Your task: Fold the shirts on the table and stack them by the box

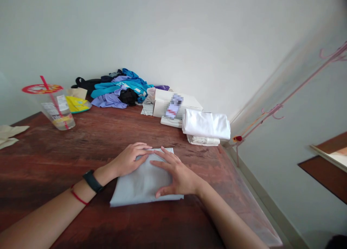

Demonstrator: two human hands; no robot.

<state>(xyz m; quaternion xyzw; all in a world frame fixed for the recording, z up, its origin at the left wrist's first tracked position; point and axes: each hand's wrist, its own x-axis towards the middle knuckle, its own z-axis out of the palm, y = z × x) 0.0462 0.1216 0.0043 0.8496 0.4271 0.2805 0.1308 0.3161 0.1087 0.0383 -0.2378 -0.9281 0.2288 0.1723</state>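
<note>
A light grey folded cloth lies flat on the dark wooden table, its wider edge nearest me. My left hand rests on the cloth's upper left part, fingers stretched out to the right along the far edge. Across from it, my right hand is spread over the right side, with its fingertips near the far edge and its thumb lower on the cloth. The fingertips of both hands are close together at the top. Neither hand grips anything.
A plastic cup with a red straw stands at the left, near a yellow packet. Piled clothes lie against the wall. Folded white cloths sit beside a white box. A pink rack is at the right.
</note>
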